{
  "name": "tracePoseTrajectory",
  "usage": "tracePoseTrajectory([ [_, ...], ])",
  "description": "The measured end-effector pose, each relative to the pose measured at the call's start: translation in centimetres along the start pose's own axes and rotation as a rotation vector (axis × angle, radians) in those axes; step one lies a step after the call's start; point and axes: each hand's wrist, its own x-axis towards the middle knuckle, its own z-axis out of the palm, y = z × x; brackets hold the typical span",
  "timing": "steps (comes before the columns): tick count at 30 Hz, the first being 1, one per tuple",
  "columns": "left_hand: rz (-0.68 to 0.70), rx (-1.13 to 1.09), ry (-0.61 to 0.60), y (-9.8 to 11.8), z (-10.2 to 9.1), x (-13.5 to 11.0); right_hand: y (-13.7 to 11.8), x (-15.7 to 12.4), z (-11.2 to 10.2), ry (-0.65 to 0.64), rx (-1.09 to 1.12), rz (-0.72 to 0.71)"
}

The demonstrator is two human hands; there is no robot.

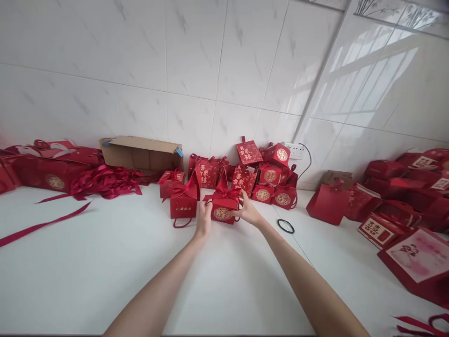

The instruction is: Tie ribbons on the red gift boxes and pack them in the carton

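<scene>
A small red gift box with a gold emblem and a red ribbon bow on top stands on the white floor. My left hand grips its left side and my right hand grips its right side, fingers curled round it. Just left of it stands another red box with a bow and a loop handle. Behind them lies a pile of similar red boxes against the tiled wall.
A heap of red ribbons and an open cardboard carton lie at the back left. Red gift bags crowd the right side. A black ring lies on the floor near my right forearm. A loose ribbon strip trails left.
</scene>
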Motion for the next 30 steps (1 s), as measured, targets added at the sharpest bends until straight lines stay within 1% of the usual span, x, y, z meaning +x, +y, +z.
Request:
tracePoseTrajectory([
  [2,-0.023,-0.024,-0.015,0.5,0.0,-0.2,-0.2,-2.2,-0.8,0.029,-0.008,-0.077],
  [4,-0.005,-0.041,-0.041,1.1,0.1,-0.5,-0.1,-4.2,-1.6,0.102,-0.084,-0.183],
  [5,0.024,-0.032,-0.063,1.5,0.1,-0.7,0.1,-5.1,-1.9,0.123,-0.142,-0.246],
  [7,0.105,0.047,-0.132,2.3,0.2,-1.1,0.5,-6.3,-2.3,0.124,-0.257,-0.35],
  [9,0.167,0.158,-0.2,3.0,0.3,-1.6,0.8,-6.8,-2.4,0.095,-0.326,-0.385],
  [11,0.189,0.238,-0.223,3.6,0.6,-2.1,1.0,-6.7,-2.4,0.078,-0.349,-0.377],
  [13,0.192,0.291,-0.209,4.0,0.8,-2.4,1.1,-6.4,-2.4,0.059,-0.363,-0.371],
  [17,0.214,0.374,-0.217,4.2,0.8,-2.5,1.0,-6.1,-2.5,0.04,-0.353,-0.358],
  [24,0.219,0.364,-0.235,4.7,0.7,-2.5,0.7,-6.0,-3.0,0.031,-0.209,-0.226],
  [27,0.215,0.35,-0.259,4.8,0.6,-2.6,0.5,-6.0,-3.1,0.009,-0.176,-0.218],
  [30,0.221,0.343,-0.31,4.9,0.5,-2.6,0.4,-6.2,-3.1,-0.008,-0.203,-0.228],
])
